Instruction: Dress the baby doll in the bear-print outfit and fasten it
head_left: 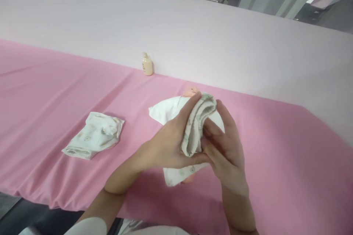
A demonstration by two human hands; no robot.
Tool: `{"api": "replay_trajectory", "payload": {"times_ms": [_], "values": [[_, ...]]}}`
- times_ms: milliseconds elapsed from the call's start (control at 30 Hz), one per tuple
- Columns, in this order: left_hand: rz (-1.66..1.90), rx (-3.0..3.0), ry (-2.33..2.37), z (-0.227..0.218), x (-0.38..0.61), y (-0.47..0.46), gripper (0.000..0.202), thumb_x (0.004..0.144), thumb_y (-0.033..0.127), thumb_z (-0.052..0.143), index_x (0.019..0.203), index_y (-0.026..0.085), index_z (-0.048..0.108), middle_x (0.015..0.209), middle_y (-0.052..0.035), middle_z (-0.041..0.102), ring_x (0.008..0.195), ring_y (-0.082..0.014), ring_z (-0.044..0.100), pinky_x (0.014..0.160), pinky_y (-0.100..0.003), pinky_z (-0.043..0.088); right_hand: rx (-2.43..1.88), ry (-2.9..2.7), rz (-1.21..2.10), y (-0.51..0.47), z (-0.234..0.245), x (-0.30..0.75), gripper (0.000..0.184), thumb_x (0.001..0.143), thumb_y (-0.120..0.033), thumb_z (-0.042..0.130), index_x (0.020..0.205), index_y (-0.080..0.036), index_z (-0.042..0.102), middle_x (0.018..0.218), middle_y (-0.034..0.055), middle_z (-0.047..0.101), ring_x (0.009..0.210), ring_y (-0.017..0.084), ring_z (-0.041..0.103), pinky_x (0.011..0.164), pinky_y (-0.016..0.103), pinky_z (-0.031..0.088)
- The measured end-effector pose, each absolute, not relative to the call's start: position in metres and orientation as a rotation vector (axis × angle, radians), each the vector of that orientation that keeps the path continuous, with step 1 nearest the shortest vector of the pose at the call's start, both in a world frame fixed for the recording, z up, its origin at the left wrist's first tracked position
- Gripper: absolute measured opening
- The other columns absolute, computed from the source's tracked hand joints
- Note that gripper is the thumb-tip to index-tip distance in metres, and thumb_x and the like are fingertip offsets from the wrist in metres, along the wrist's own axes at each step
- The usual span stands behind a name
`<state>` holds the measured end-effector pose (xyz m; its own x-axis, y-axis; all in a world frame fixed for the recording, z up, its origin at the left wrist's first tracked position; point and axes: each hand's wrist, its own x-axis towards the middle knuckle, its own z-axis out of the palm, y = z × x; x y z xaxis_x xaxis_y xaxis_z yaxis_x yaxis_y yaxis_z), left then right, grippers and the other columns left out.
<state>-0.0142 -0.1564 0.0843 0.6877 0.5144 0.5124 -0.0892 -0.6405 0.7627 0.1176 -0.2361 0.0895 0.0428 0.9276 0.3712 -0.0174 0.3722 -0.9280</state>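
Both my hands hold a small white baby garment [191,136] with a pale green print, its thick ribbed opening facing up. My left hand [171,141] wraps the left side, thumb along the top edge and fingers underneath. On the right, my right hand [228,147] curls round the other side, some fingertips pressed at the opening. Part of the garment hangs below my hands. Behind it lies a doll [191,91] in a white top [168,108]; my hands and the cloth hide most of it.
Off to the left, another folded white printed garment [95,136] lies on the pink sheet [132,106]. A cream pump bottle [147,65] stands at the back against the white wall [176,36]. The sheet's front edge runs close to my body.
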Motion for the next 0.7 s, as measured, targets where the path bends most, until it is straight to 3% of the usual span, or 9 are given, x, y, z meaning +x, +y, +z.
{"api": "replay_trajectory", "payload": {"times_ms": [167, 300, 367, 533, 633, 700], "values": [[0.77, 2.27, 0.452, 0.088, -0.018, -0.14, 0.073, 0.086, 0.031, 0.05, 0.148, 0.027, 0.011, 0.122, -0.0082, 0.06, 0.102, -0.0256, 0.063, 0.083, -0.035, 0.053, -1.087, -1.193, 0.636, -0.219, 0.082, 0.128, 0.047, 0.086, -0.022, 0.053, 0.129, -0.033, 0.041, 0.099, 0.0041, 0.063, 0.076, 0.016, 0.06, 0.062, 0.031, 0.049], [0.993, 2.284, 0.484, 0.088, -0.027, -0.119, 0.042, 0.088, 0.03, 0.046, 0.13, 0.024, 0.051, 0.122, -0.0047, 0.062, 0.112, -0.0236, 0.058, 0.094, -0.034, 0.047, -1.197, -1.09, 0.382, -0.221, 0.085, 0.15, 0.036, 0.085, -0.016, 0.048, 0.117, -0.031, 0.051, 0.077, -0.001, 0.058, 0.05, 0.009, 0.045, 0.044, 0.023, 0.035], [1.133, 2.185, 0.555, 0.084, -0.028, -0.104, 0.035, 0.086, 0.026, 0.048, 0.118, 0.021, 0.061, 0.117, -0.0047, 0.064, 0.107, -0.0216, 0.06, 0.09, -0.032, 0.049, -1.246, -1.117, 0.334, -0.226, 0.09, 0.165, 0.033, 0.085, -0.018, 0.05, 0.115, -0.031, 0.053, 0.073, -0.0013, 0.056, 0.048, 0.008, 0.041, 0.041, 0.023, 0.031], [1.083, 2.025, 0.656, 0.07, -0.016, -0.074, 0.034, 0.08, 0.014, 0.046, 0.109, 0.017, 0.065, 0.105, -0.0046, 0.068, 0.094, -0.0175, 0.063, 0.078, -0.026, 0.051, -1.429, -1.622, 0.539, -0.231, 0.099, 0.191, 0.033, 0.077, -0.026, 0.065, 0.109, -0.033, 0.06, 0.089, 0.003, 0.061, 0.053, 0.01, 0.046, 0.039, 0.025, 0.035], [0.961, 2.108, 0.739, 0.072, -0.018, -0.077, 0.029, 0.083, 0.02, 0.046, 0.104, 0.016, 0.066, 0.095, -0.0033, 0.069, 0.084, -0.0166, 0.063, 0.073, -0.026, 0.05, -1.404, -1.662, 0.527, -0.237, 0.096, 0.203, 0.031, 0.074, -0.03, 0.069, 0.105, -0.034, 0.064, 0.094, 0.0058, 0.061, 0.064, 0.016, 0.054, 0.043, 0.03, 0.042], [0.899, 2.16, 0.761, 0.076, -0.033, -0.087, 0.025, 0.083, 0.029, 0.05, 0.096, 0.017, 0.068, 0.082, -0.0021, 0.068, 0.074, -0.0168, 0.063, 0.066, -0.026, 0.05, -1.294, -1.55, 0.498, -0.249, 0.093, 0.211, 0.03, 0.069, -0.04, 0.073, 0.098, -0.035, 0.066, 0.092, 0.0078, 0.062, 0.07, 0.022, 0.057, 0.044, 0.035, 0.043]]}}
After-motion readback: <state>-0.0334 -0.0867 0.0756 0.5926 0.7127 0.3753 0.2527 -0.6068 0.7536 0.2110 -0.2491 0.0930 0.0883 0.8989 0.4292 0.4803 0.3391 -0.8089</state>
